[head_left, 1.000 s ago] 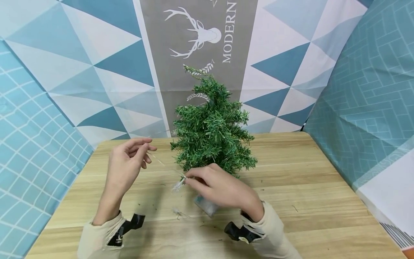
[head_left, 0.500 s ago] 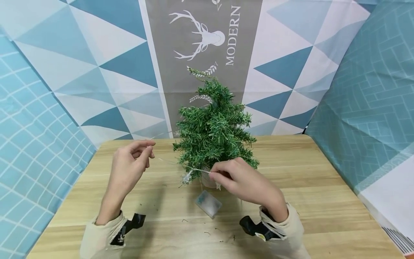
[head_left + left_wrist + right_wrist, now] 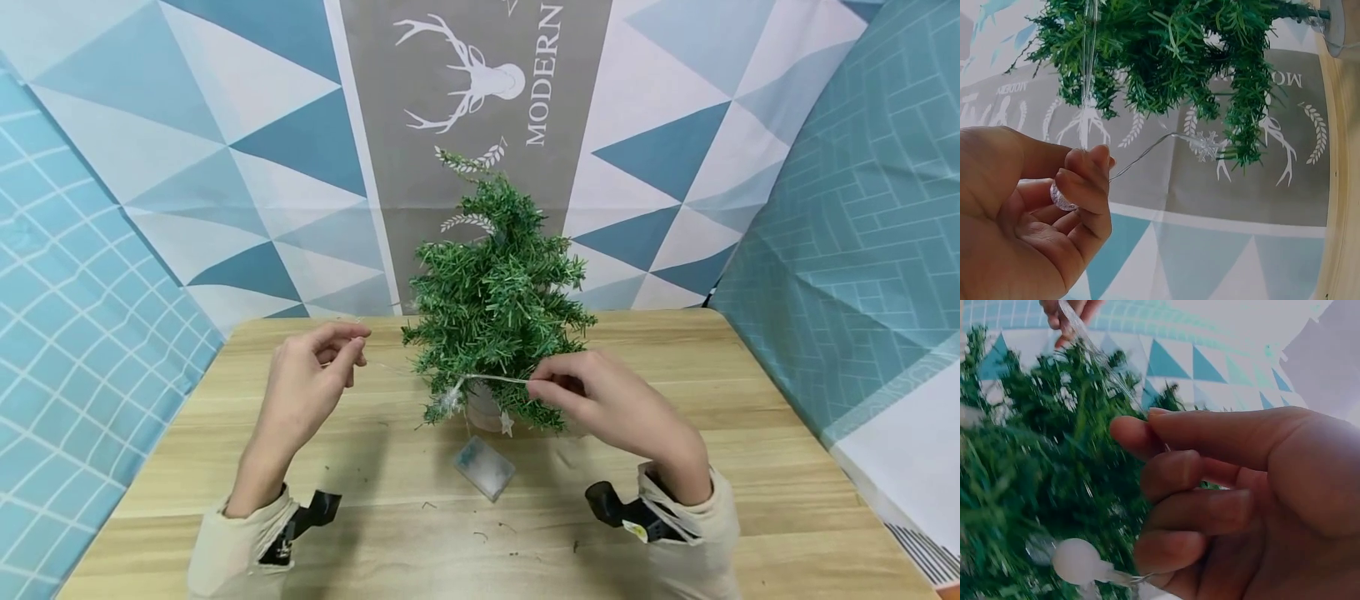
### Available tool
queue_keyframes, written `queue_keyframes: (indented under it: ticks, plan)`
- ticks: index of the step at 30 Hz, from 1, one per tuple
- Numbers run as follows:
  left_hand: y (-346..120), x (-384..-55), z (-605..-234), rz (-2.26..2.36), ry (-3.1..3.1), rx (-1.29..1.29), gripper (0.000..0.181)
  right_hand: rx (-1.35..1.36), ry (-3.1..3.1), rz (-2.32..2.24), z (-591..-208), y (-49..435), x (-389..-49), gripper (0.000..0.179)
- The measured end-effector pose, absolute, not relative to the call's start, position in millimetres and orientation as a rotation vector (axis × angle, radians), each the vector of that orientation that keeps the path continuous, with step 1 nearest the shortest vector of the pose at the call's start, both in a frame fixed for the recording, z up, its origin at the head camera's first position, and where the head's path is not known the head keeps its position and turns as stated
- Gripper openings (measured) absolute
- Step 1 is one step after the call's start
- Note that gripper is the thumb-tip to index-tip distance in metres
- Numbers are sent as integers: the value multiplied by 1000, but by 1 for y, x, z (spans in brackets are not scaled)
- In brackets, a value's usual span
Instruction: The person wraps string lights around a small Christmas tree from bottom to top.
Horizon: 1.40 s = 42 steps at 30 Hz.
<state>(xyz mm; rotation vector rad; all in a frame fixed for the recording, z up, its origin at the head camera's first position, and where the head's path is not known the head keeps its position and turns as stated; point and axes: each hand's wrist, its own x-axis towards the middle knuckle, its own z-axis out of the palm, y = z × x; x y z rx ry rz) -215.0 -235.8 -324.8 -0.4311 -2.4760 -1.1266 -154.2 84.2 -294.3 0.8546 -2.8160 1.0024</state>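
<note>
A thin silvery wire light string (image 3: pixel 491 379) with small snowflake and star charms runs across the middle of the head view, stretched in front of the lower branches of a small green artificial fir tree (image 3: pixel 495 300) that stands at the centre of the frame. One white snowflake charm (image 3: pixel 450 400) hangs at the tree's lower left, and a white star charm (image 3: pixel 507 423) dangles just below the foliage. A small clear plastic battery box (image 3: pixel 484 467) lies flat just below the tree, near the middle of the frame.

The tree sits toward the far edge of a light wooden tabletop (image 3: pixel 750 433), with bare wood open to either side and in front; a few green needle scraps lie at lower centre. Behind the table hangs a blue, white and grey triangle-patterned backdrop (image 3: pixel 660 100) with a white stag print, and blue tiled-pattern panels close in the left and right edges.

The right hand (image 3: pixel 615 412), right of centre, pinches the wire between thumb and forefinger, the other fingers curled beneath. The left hand (image 3: pixel 307 387), left of centre and apart from the tree, pinches the wire's other stretch between thumb and fingertips; the left wrist view shows a round clear bulb (image 3: pixel 1063 197) held there too. Both forearms in beige sleeves rise from the bottom edge.
</note>
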Motion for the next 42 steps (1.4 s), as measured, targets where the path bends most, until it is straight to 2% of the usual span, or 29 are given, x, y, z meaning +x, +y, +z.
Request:
queue_keyframes:
  ticks: [13,22,34,42]
  plan:
    - [-218,-211,-332,-1160,-2698,-667,9,705,-2854,887,-293,118,-153,12]
    - [-198,-209,-344,-1181,-2728,-874,5,487,-2689,798,-289,131,-150,15]
    - [-193,-207,-345,-1200,-2667,-923,8,300,-2336,834,-285,134,-147,12]
    - [-190,-207,-347,-1183,-2660,-974,10,153,-2303,816,-289,138,-147,20]
